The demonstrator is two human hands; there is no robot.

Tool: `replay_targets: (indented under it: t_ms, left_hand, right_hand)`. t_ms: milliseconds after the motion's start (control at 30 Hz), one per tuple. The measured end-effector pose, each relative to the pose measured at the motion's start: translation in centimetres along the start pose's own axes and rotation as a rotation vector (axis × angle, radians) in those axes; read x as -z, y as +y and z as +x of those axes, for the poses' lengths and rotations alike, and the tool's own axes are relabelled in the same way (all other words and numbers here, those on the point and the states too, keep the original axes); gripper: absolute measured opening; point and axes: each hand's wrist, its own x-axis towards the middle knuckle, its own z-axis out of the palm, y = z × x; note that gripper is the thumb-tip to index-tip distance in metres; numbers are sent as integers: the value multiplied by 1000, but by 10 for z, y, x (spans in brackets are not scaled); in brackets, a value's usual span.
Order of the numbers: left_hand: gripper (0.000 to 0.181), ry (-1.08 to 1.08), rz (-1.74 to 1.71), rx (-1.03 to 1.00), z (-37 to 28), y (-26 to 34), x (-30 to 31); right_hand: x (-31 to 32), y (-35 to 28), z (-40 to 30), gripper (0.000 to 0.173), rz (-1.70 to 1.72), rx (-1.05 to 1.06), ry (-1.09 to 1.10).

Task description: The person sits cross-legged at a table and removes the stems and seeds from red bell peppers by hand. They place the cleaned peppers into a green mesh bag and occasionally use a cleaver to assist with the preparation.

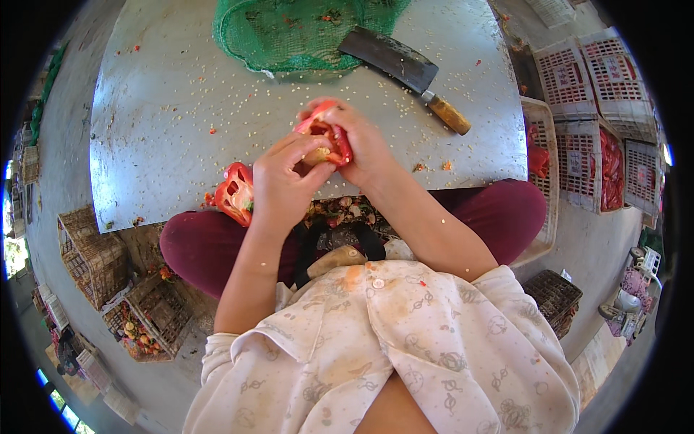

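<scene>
My right hand [364,144] grips a cut red bell pepper [341,142] from its right side, above the front part of the metal table [162,146]. Its hollow inside faces up towards me. The fingers of my left hand [287,176] reach into the opening, at the pale seed core [317,156]; the fingertips are partly hidden. Another piece of red bell pepper [236,192], cut side up with a bit of green stem, rests at the table's front edge, just left of my left wrist. Beyond my hands lies a cleaver [390,58] with a wooden handle.
A green mesh bag [287,38] lies at the table's far side, under the cleaver's tip. Loose seeds are scattered over the tabletop. On the right stand a crate [545,211] with red peppers and stacked white crates [574,146]. A crate of pepper scraps [138,336] sits at lower left.
</scene>
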Motion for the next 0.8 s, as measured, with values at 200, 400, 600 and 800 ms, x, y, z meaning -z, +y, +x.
replay_targets:
  t_ms: [200,400,600,800]
  left_hand:
    - [24,268,93,-156,-3,13,-15]
    - [22,371,97,-249,-22,22,-12]
    - [38,66,229,39,-48,0,25]
    - [34,117,602,-8,-87,8,49]
  right_hand:
    - [-10,-15,-24,28,161,197,92]
    - [-21,-22,-47,32,143,271,-47]
    - [-32,-48,-72,35,-71,519,-231]
    - [34,-34,-33,40,-1705,767,-394]
